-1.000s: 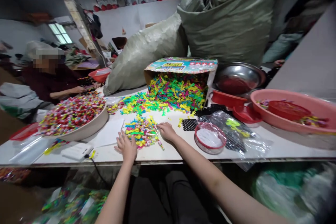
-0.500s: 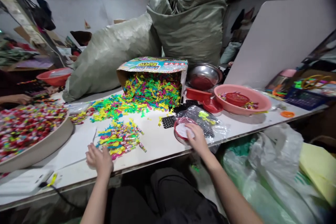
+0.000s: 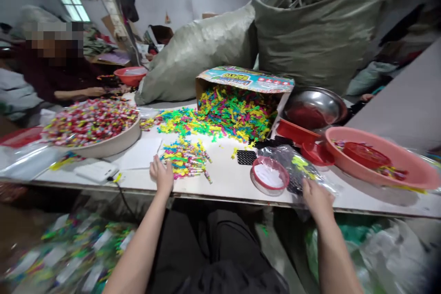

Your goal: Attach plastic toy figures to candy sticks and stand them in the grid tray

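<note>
A pale wall (image 3: 193,2) is seen behind a long white table (image 3: 227,183). Two bulging sacks (image 3: 206,50) (image 3: 317,41) are set at the table's back. At the far left, a person (image 3: 57,73) is seated. In front of the sacks, an open box (image 3: 246,79) is filled with coloured pieces (image 3: 241,115), which are also spilled from its mouth. A pink basin (image 3: 409,167) is placed at the right, and a white tub (image 3: 113,147) heaped with wrapped candies (image 3: 93,121) at the left. A steel bowl (image 3: 312,105) is tilted beside the box. Nearer the front edge, a clear bag (image 3: 289,165) is laid beside a red-rimmed basket (image 3: 270,190), in which white paper (image 3: 268,174) is held. The small pile (image 3: 186,158) is spread mid-table, and its left edge is met by the left hand (image 3: 161,174), fingers loosely parted, nothing seen gripped. The bag's near right edge is reached by the right hand (image 3: 317,197), fingers bent; whether it is pinched cannot be told.
</note>
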`<state>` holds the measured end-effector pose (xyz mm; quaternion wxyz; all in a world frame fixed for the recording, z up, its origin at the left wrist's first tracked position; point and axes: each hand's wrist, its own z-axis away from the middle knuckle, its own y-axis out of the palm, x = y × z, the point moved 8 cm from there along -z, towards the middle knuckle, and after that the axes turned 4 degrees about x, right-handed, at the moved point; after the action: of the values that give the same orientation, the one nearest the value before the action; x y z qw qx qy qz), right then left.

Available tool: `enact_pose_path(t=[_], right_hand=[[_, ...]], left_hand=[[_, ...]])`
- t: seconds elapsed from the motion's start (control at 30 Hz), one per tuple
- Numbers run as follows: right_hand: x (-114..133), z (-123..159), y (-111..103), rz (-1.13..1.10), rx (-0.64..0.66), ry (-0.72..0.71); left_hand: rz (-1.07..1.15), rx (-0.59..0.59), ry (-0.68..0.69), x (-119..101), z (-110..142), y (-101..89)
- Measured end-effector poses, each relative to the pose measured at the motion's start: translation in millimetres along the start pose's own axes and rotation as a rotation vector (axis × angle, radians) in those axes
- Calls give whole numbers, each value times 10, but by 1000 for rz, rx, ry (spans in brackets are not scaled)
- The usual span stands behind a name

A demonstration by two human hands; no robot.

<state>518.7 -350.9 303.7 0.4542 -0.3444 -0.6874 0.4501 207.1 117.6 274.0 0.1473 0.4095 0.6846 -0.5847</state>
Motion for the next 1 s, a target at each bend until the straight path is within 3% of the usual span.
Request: enact_pose_path(t=[0.07, 0.13, 0.23, 0.3, 0.4, 0.47, 0.63, 0.73, 0.87, 1.0], right_hand=[[401, 0, -131, -144, -119, -99], [969, 53, -66, -340, -94, -291], [1792, 190, 350, -443, 100, -522], [2079, 239, 685, -287, 154, -514], [2134, 271, 1062, -34, 204, -398], [2089, 332, 1145, 32, 218, -392], [1895, 566, 968, -3, 108, -403], [1856, 705, 919, -83, 51, -484], [1928, 785, 963, -320, 94, -633], [2141, 730, 920, -394, 55, -639]], left_hand=[[-9, -8, 13, -1, 3, -1], [-7, -7, 15, -4, 7, -1], [1, 22, 4, -9, 15, 19], [-14, 33, -3, -9, 20, 31], [-51, 33, -8, 5, 18, 50], [-70, 31, -10, 21, 14, 65], [-75, 27, -3, 33, 20, 84], [-60, 25, 2, 34, 25, 84], [-52, 26, 1, 37, 25, 84], [-50, 16, -8, 36, 26, 73]])
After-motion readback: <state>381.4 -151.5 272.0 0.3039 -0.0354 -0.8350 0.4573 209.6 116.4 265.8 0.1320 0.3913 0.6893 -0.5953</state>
